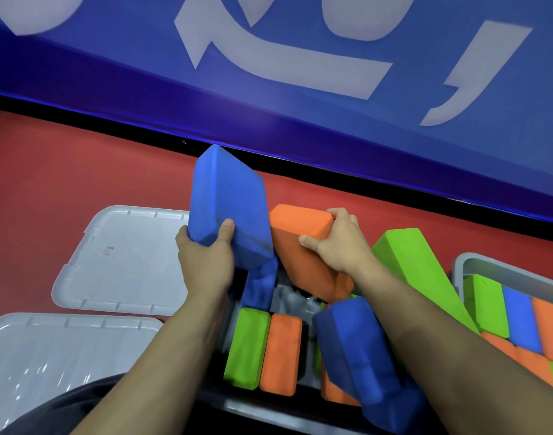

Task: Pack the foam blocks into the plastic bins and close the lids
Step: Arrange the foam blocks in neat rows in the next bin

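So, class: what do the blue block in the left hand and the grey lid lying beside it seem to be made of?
Blue block: looks like soft foam with a matte, slightly fuzzy skin; its edges are rounded and it dents under the left hand.
Grey lid: probably moulded plastic, smooth and faintly glossy, with ribbed edges.

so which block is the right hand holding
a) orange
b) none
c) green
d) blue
a, the right hand grips the end of the orange block above the bin, while the left hand holds the blue block.

Blue block (226, 202) and orange block (300, 233) in hands
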A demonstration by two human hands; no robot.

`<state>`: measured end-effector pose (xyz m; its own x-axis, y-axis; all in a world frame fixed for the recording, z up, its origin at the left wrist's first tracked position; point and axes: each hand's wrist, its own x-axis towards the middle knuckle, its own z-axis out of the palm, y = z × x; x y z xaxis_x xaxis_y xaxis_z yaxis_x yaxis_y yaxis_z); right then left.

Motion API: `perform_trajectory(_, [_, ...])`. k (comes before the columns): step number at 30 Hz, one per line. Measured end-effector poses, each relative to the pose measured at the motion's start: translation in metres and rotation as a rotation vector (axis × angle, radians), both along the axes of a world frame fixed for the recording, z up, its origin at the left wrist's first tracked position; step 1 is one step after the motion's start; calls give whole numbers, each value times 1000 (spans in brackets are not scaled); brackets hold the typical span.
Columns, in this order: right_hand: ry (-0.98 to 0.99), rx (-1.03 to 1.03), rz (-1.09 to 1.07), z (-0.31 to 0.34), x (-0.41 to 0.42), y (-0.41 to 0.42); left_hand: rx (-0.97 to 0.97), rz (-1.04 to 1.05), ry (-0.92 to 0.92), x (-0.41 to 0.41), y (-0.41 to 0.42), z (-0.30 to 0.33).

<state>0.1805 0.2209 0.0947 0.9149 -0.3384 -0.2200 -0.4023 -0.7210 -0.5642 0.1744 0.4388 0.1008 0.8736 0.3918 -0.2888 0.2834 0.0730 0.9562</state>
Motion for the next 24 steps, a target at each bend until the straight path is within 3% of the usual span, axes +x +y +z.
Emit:
perform_trajectory(8, [-93, 113, -111, -4, -14, -4, 34, -10, 83, -1, 15, 1])
perform_trajectory(14, [-117, 141, -116, -1, -18, -12, 120, -114, 369, -15, 28, -40])
perform_trajectory(20, [-114, 138, -98, 0, -22, -12, 429, -262, 592, -33, 27, -58])
perform_trajectory(24, [-117, 143, -100, 0, -21, -13, 625, -252, 498, -40, 15, -58])
